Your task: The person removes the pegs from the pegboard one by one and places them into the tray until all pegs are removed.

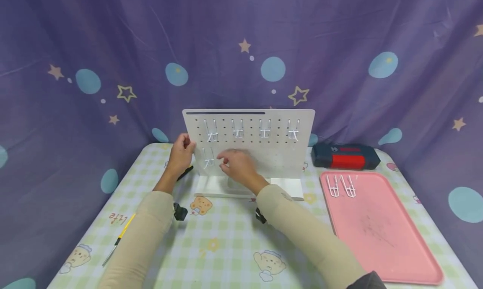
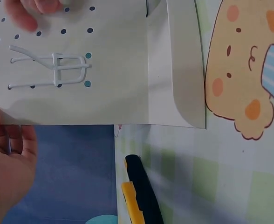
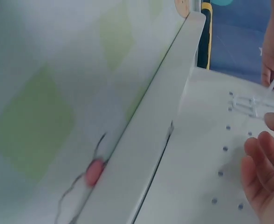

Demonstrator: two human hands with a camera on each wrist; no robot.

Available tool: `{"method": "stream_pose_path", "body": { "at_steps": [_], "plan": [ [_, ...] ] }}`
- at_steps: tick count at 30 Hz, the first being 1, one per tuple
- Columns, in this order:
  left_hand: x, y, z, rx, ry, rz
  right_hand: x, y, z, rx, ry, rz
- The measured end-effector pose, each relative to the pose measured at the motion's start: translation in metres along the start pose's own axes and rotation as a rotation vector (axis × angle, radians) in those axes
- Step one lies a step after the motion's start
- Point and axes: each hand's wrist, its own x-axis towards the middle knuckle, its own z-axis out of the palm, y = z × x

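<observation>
A white pegboard (image 1: pixel 281 161) stands upright on its base in the middle of the table. My left hand (image 1: pixel 182 152) grips its left edge, thumb on the front and fingers behind in the left wrist view. A white wire hook (image 2: pixel 69 69) hangs in the lower row near that edge. Just right of this hook is my right hand (image 1: pixel 239 167), fingers loosely bent, holding nothing. In the right wrist view its thumb is close to the hook (image 3: pixel 253 108); whether they touch, I cannot tell. Several more wire hooks (image 1: pixel 265 131) line the upper row.
On the right lies a pink tray (image 1: pixel 388 238) with two white hooks (image 1: pixel 341 186) in it. Behind it sits a dark case (image 1: pixel 345 157) with a red panel. A yellow-handled screwdriver (image 1: pixel 120 238) lies at left; a black-and-yellow tool (image 2: pixel 141 191) is beside the board.
</observation>
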Motion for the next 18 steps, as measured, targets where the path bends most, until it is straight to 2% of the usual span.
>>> {"method": "stream_pose_path", "body": {
  "at_steps": [4,7,18],
  "plan": [
    [-0.001,-0.001,-0.001,-0.008,-0.014,0.015,0.008,-0.011,0.004,0.002,-0.064,-0.005],
    [-0.001,-0.003,-0.002,-0.018,-0.030,0.020,0.012,-0.016,0.007,-0.001,-0.082,-0.004],
    [-0.003,-0.005,-0.006,-0.033,-0.049,0.037,0.019,-0.026,0.018,0.013,-0.025,0.014]
  ]
}}
